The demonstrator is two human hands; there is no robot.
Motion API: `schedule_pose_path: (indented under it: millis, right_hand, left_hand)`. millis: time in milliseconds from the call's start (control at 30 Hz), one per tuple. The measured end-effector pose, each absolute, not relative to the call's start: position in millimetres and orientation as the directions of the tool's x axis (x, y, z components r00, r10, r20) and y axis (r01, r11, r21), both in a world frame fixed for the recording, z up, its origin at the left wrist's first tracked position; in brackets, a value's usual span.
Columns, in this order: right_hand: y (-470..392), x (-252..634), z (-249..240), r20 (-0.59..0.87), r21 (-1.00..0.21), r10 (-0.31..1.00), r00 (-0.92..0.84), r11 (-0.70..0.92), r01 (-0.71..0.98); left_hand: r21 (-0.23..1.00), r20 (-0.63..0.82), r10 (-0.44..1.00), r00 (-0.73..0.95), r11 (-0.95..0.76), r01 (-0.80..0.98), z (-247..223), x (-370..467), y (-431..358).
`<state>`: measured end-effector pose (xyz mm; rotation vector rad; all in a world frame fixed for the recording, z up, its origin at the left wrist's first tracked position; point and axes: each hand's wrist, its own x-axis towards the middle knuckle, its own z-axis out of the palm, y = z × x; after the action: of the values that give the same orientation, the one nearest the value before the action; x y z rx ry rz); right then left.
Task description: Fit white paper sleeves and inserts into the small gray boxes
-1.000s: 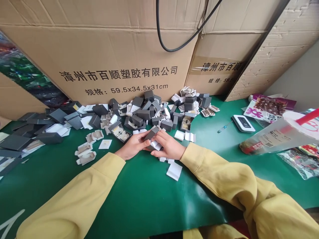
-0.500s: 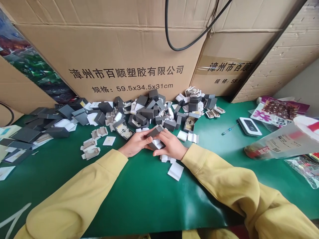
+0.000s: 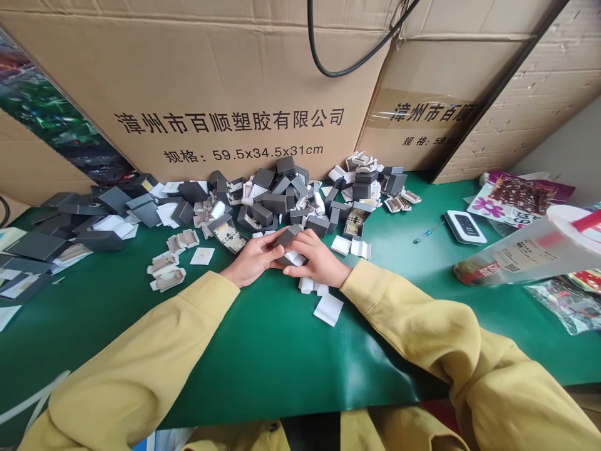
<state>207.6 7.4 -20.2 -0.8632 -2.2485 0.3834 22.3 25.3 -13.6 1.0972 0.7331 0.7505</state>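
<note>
One small dark box (image 3: 288, 235) is between your hands, just on the near side of the heap of dark boxes (image 3: 275, 202), with a white piece (image 3: 295, 258) showing at its near side. Your left hand (image 3: 253, 260) holds it from the left, fingers curled and thumb pressed close; your right hand (image 3: 319, 257) wraps the other side, thumb beneath the white piece. Both grips are closed to about the box's width, with little slack. The fingers underneath are hidden, so you cannot tell from here how they bear on it.

To do this well, let the left hand steady the walls and leave the finer pressing to the right. Use light, even thumb pressure, since the white piece looks thin and may crease, and square it to the edges before pushing.

Nearer you than the heap, a loose white sheet (image 3: 327, 310) lies on the green table (image 3: 244, 363); take care your right sleeve (image 3: 399, 307) does not drag it. The drink cup (image 3: 526, 254) leans well right of the heap, so mind that elbow.
</note>
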Motion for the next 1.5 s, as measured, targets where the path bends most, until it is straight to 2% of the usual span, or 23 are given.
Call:
schedule_pose_path:
  millis: [300,567,767,900,1367,1500]
  right_hand:
    - [0.3,206.2,-19.7,0.462,-0.600,0.754,-0.467,0.654,0.462]
    - [1.9,205.1,-23.7,0.422,-0.509,0.776,-0.469,0.631,0.585]
    - [-1.9,203.1,-23.5,0.549,-0.596,0.745,-0.378,0.666,0.447]
    - [-3.8,203.4,-22.4,0.557,-0.633,0.758,-0.341,0.652,0.417]
    - [-4.6,204.1,-26.6,0.557,-0.502,0.722,-0.411,0.687,0.525]
    - [-7.3,205.4,-23.5,0.592,-0.506,0.717,-0.369,0.687,0.522]
  left_hand:
    - [0.941,-0.150,0.805,0.575,0.295,-0.167,-12.9,21.2,26.9]
    - [0.949,-0.161,0.813,0.560,0.282,-0.137,-10.7,23.0,24.2]
    - [0.947,-0.157,0.823,0.546,0.282,-0.153,-10.5,22.6,26.4]
    - [0.939,-0.147,0.810,0.567,0.294,-0.176,-9.9,21.5,27.0]
    - [0.936,-0.110,0.833,0.542,0.270,-0.225,-13.6,20.6,25.3]
    - [0.926,-0.118,0.846,0.520,0.283,-0.249,-15.1,20.4,27.0]
